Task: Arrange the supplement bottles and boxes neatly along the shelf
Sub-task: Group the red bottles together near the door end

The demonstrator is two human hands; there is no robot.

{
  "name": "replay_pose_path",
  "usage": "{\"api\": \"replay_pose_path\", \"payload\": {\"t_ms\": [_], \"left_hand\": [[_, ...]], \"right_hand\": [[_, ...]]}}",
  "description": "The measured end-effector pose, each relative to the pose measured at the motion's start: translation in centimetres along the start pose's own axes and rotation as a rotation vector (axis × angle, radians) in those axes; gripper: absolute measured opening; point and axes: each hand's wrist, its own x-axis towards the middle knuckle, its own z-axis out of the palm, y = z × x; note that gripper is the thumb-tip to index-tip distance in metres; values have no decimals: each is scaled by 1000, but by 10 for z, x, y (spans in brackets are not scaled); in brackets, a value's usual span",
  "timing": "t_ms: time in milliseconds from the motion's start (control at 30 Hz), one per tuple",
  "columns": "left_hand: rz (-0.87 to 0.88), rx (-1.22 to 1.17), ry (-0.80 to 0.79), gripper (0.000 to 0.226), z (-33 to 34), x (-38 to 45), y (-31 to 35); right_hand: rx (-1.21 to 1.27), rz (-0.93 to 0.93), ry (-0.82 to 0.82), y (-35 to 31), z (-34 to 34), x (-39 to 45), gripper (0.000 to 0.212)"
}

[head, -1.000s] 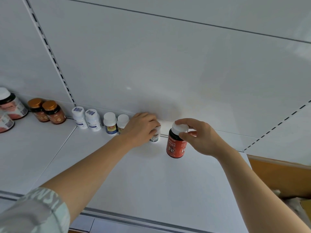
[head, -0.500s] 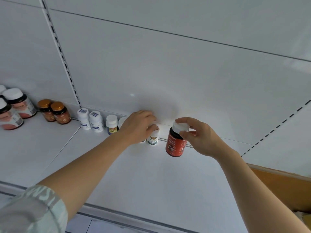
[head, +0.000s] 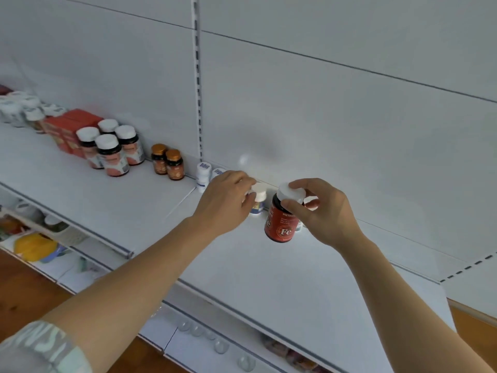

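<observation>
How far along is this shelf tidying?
Partly done. Orange boxes, white-capped bottles and two gold-capped bottles already stand grouped along the shelf. In hand: the left hand grips a small white bottle at the row's end, while the right hand holds the red Fe bottle by its cap. It still needs placing.

Bare shelf lies open rightward; small bottles and gold-capped bottles crowd the left.

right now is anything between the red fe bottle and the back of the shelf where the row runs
Yes, partly. The right hand holds the red Fe bottle by its cap, in front of the row. A small white-capped bottle, gripped by the left hand, stands just behind and left; rightward the shelf looks bare.
</observation>
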Motion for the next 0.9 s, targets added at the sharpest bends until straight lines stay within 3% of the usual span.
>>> {"api": "replay_pose_path", "payload": {"t_ms": [200,567,900], "left_hand": [[-35,80,59,31,-63,-51,-52],[-258,140,36,47,-180,-160,-188],[-481,269,71,47,-257,-207,-353]], "right_hand": [[-39,-81,25,-70,62,7,30],[-52,-202,48,-206,224,21,36],[3,-387,-49,-306,390,107,41]]}}
